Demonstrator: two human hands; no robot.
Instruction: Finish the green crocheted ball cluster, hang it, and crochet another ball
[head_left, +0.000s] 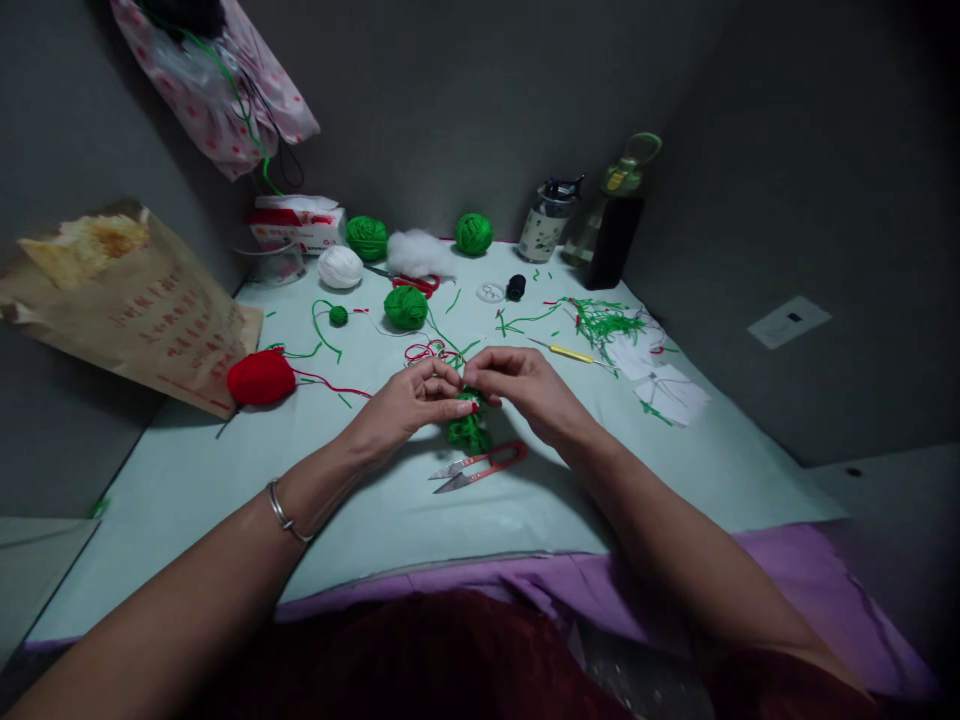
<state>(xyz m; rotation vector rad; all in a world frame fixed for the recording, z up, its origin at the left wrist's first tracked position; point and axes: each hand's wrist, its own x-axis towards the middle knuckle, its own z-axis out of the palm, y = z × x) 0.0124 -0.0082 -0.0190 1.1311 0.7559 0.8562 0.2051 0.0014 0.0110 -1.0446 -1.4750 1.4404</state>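
Observation:
A small green yarn piece with a touch of red hangs between my two hands over the middle of the table. My left hand pinches it, thumb and fingers closed at its upper part. Close against it, my right hand has thumb and forefinger pressed together at the top of the piece; whatever lies in that pinch is too small to make out. Orange-handled thread snips lie just below, blades pointing left. Behind my hands are loops of red yarn and a green yarn ball.
At left stand a paper food bag and a red yarn ball. Along the back are white stuffing, red-handled scissors, a pen cup and a bottle. A yellow-handled crochet hook and green yarn scraps lie right.

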